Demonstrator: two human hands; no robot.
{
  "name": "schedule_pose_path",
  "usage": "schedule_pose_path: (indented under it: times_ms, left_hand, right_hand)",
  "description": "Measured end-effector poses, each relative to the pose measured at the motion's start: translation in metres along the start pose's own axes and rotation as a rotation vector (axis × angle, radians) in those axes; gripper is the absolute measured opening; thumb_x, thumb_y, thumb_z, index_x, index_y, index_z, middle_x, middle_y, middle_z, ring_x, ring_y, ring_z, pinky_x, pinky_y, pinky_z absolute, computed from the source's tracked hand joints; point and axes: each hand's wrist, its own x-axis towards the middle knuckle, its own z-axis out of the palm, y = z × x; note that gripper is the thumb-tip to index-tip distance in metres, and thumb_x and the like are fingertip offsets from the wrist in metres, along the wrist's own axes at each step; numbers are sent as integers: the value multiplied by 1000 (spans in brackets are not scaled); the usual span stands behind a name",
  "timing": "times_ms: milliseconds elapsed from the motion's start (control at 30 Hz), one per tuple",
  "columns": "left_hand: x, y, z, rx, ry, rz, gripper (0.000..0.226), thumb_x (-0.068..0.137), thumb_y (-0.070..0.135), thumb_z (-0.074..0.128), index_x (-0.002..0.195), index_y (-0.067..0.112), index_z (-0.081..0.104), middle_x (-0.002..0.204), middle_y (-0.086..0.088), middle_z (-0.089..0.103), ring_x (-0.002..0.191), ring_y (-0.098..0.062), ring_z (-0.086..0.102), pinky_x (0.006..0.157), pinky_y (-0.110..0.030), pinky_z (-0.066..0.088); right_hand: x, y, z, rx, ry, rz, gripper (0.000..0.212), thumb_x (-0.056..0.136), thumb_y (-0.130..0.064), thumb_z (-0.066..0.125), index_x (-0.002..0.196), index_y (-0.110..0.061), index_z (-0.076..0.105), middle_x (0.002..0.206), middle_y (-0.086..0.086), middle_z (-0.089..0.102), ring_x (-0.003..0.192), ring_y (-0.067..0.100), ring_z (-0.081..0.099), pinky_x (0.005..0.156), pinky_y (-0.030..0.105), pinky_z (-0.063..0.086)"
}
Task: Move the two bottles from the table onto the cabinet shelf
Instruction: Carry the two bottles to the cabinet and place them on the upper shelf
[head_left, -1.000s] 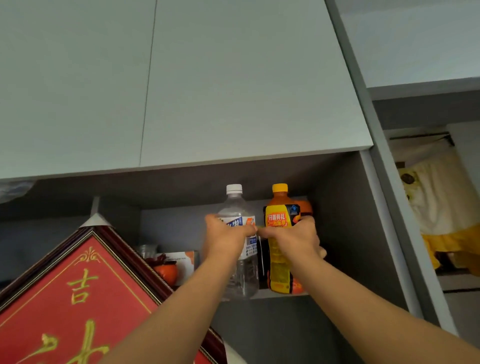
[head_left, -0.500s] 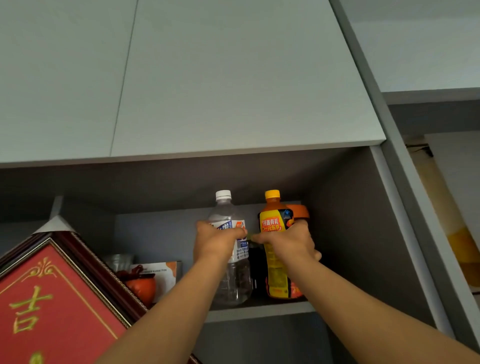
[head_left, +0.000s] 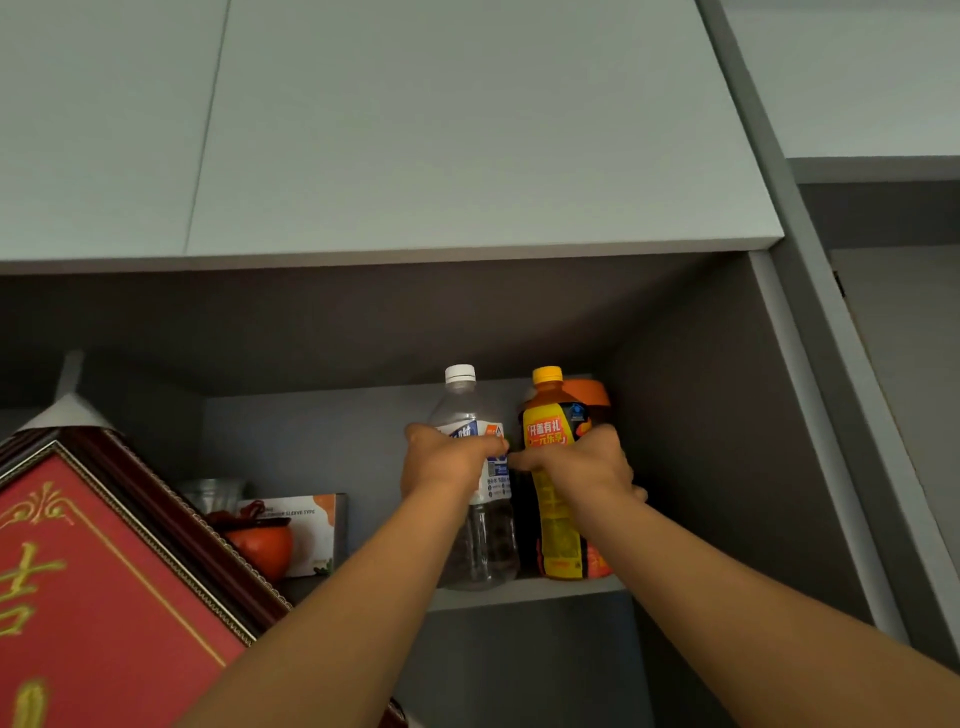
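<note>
A clear water bottle (head_left: 488, 540) with a white cap stands upright on the grey cabinet shelf (head_left: 524, 592). Right beside it stands an orange drink bottle (head_left: 558, 540) with a yellow cap and yellow label. My left hand (head_left: 447, 460) is wrapped around the middle of the clear bottle. My right hand (head_left: 576, 465) grips the middle of the orange bottle. Both bottle bases rest on the shelf near its front edge, close to the right side wall. The thumbs of the two hands nearly touch.
A red framed picture (head_left: 104, 571) with gold characters leans at the lower left. On the shelf's left stand a small box (head_left: 306, 525), an orange ornament (head_left: 262, 545) and a glass cup (head_left: 213, 493). An orange-lidded jar (head_left: 589, 395) sits behind the orange bottle. Closed cabinet doors (head_left: 415, 130) hang above.
The view has shifted right and closer to the shelf. Both hands stay wrapped on the bottles, which now rest on the shelf.
</note>
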Motion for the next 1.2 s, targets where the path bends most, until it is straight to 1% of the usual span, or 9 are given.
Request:
schedule_pose_path:
  times_ms: [133, 300, 400, 500, 600, 800, 900, 1033, 1200]
  left_hand:
    - [-3, -2, 13, -4, -23, 9, 71, 61, 19, 86, 117, 8, 43, 111, -16, 65, 94, -36, 68, 85, -51, 58]
    - [-7, -5, 32, 46, -57, 35, 65, 64, 22, 86, 108, 15, 38, 116, -15, 63, 101, -34, 67, 89, -50, 57]
    - [-11, -8, 47, 117, -83, 63, 74, 65, 26, 85, 122, 11, 39, 119, -13, 62, 105, -32, 65, 90, -47, 56]
    - [-13, -12, 60, 167, -105, 75, 80, 68, 31, 83, 130, 12, 36, 122, -12, 61, 107, -30, 64, 87, -42, 55]
    - [-12, -15, 68, 199, -104, 81, 79, 70, 34, 80, 131, 14, 34, 123, -11, 60, 107, -30, 63, 81, -38, 53]
    - [-10, -21, 78, 228, -77, 109, 83, 68, 43, 80, 131, 15, 34, 123, -11, 60, 107, -31, 63, 91, -48, 55]
    - [-9, -24, 79, 224, -78, 107, 85, 69, 45, 78, 134, 15, 33, 125, -11, 59, 110, -32, 62, 93, -49, 53]
    - [-8, -29, 83, 208, -107, 69, 84, 72, 50, 73, 136, 14, 31, 130, -13, 55, 115, -34, 58, 93, -47, 52]
    - [1, -36, 89, 137, -141, 66, 90, 73, 50, 72, 141, 15, 25, 136, -15, 50, 121, -34, 54, 99, -50, 49]
  right_hand:
    - [4, 3, -4, -9, 20, 16, 85, 60, -39, 86, 130, -15, 44, 130, 13, 55, 126, 38, 46, 107, 53, 33]
    - [15, 8, -15, -3, 32, 25, 82, 61, -36, 86, 129, -13, 46, 127, 14, 58, 123, 37, 50, 105, 53, 39]
    - [24, 11, -23, 21, 46, 37, 81, 60, -30, 87, 127, -11, 47, 124, 15, 61, 117, 37, 57, 97, 53, 49]
    - [31, 17, -32, 28, 51, 21, 76, 65, -27, 86, 128, -8, 47, 124, 16, 61, 114, 36, 60, 94, 49, 52]
    - [37, 23, -35, 17, 40, -5, 75, 69, -29, 84, 130, -8, 45, 126, 16, 59, 115, 35, 59, 93, 48, 52]
    - [45, 30, -34, 41, 24, -44, 76, 71, -31, 82, 131, -7, 43, 128, 16, 59, 115, 35, 59, 95, 48, 52]
    - [48, 31, -33, 58, 5, -43, 77, 72, -31, 81, 133, -7, 41, 130, 16, 57, 117, 35, 57, 96, 48, 51]
    - [52, 32, -30, 75, 8, -26, 84, 72, -33, 81, 138, -8, 35, 136, 18, 51, 124, 37, 52, 101, 52, 47]
    - [56, 35, -29, 114, 10, -36, 82, 72, -24, 81, 138, -9, 35, 136, 17, 51, 125, 37, 51, 102, 53, 47]
